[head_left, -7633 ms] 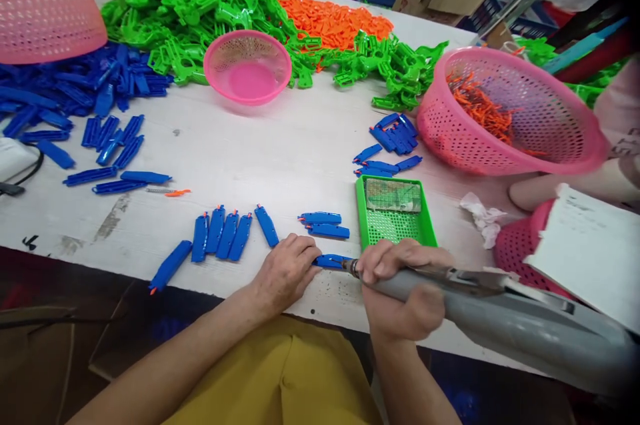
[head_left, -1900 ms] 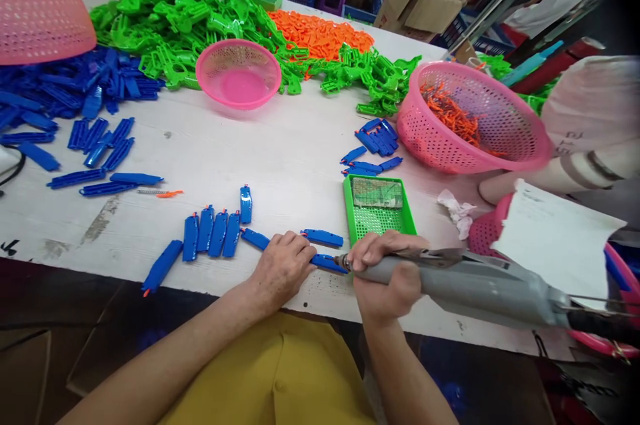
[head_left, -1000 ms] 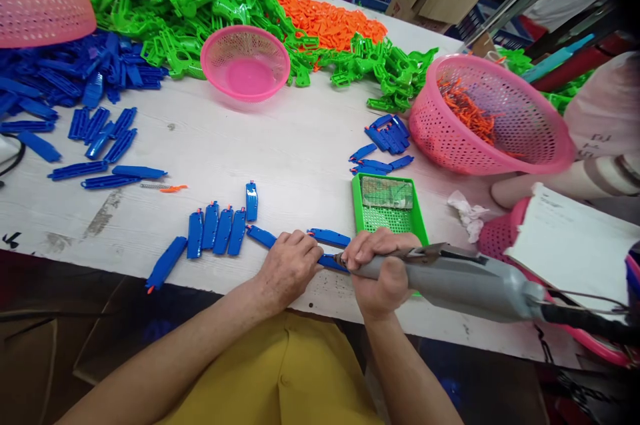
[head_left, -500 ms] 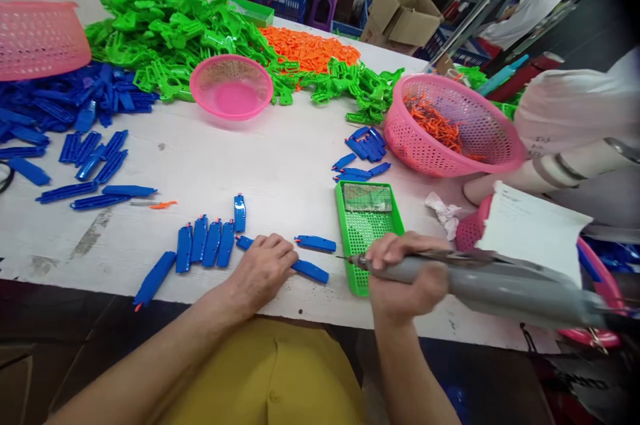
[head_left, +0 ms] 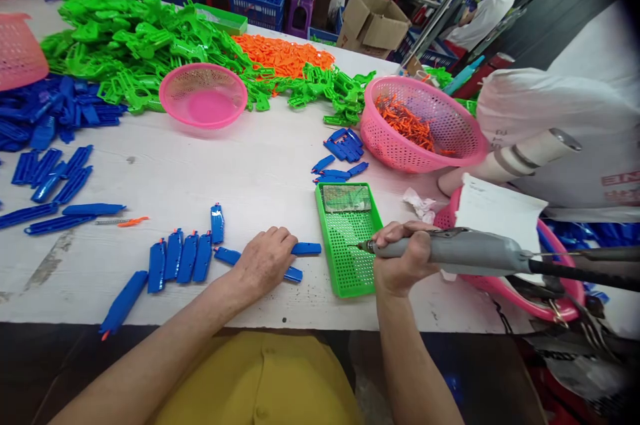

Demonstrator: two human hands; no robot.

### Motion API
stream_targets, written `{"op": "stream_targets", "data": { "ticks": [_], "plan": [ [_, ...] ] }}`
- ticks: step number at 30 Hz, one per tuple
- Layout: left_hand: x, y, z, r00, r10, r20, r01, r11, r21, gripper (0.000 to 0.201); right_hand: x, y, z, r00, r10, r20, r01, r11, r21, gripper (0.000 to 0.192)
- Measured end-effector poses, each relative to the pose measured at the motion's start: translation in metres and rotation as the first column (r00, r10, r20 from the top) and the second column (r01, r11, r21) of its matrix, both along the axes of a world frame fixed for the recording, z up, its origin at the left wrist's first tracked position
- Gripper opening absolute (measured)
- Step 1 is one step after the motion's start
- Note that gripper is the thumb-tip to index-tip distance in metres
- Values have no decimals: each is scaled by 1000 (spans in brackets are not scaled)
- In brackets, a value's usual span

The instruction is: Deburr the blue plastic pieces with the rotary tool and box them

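Note:
My left hand [head_left: 265, 261] lies low on the table with its fingers curled over the left end of a blue plastic piece [head_left: 307, 249]. Part of another blue piece [head_left: 293, 274] shows just below those fingers, and a third blue piece [head_left: 227, 255] sticks out on the wrist side. In my right hand [head_left: 403, 258] is a grey electric screwdriver [head_left: 470, 250], held level with its thin bit pointing left above a green perforated tray [head_left: 345, 278]. More blue pieces [head_left: 187, 257] stand in a row left of my left hand, with small orange tips at their upper ends.
Green plastic parts [head_left: 130, 45] and orange parts [head_left: 287, 55] are heaped at the back. A pink basket [head_left: 420, 161] of orange bits stands back right; a pink bowl [head_left: 203, 119] sits mid-table. A cardboard tube [head_left: 515, 158] and white sheet [head_left: 495, 211] are at right. A person [head_left: 483, 18] sits beyond.
The camera view has turned a little to the right. My left hand has shifted right onto the upper blue piece. The screwdriver's bit has moved right, from the tray's left edge to over the tray.

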State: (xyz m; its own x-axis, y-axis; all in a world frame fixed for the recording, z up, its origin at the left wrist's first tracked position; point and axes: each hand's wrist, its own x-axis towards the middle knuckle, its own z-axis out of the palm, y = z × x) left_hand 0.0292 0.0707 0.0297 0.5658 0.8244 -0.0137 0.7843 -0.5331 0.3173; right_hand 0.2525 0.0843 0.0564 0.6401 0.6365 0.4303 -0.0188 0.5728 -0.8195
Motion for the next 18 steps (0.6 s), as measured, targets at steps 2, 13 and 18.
{"op": "stream_targets", "data": {
  "ticks": [2,13,18],
  "plan": [
    [3,-1,0,1000,-18,1,18,1000,-11,15,0,2,-1,1000,0,-1,0,1000,5,14],
    [-1,-9,-4,994,4,113,0,999,-36,24,0,4,-7,1000,21,19,-20,999,-26,15],
    [-6,-7,2,997,29,70,-22,996,-87,21,-2,5,-7,995,66,80,-64,998,-29,20]
  ]
}}
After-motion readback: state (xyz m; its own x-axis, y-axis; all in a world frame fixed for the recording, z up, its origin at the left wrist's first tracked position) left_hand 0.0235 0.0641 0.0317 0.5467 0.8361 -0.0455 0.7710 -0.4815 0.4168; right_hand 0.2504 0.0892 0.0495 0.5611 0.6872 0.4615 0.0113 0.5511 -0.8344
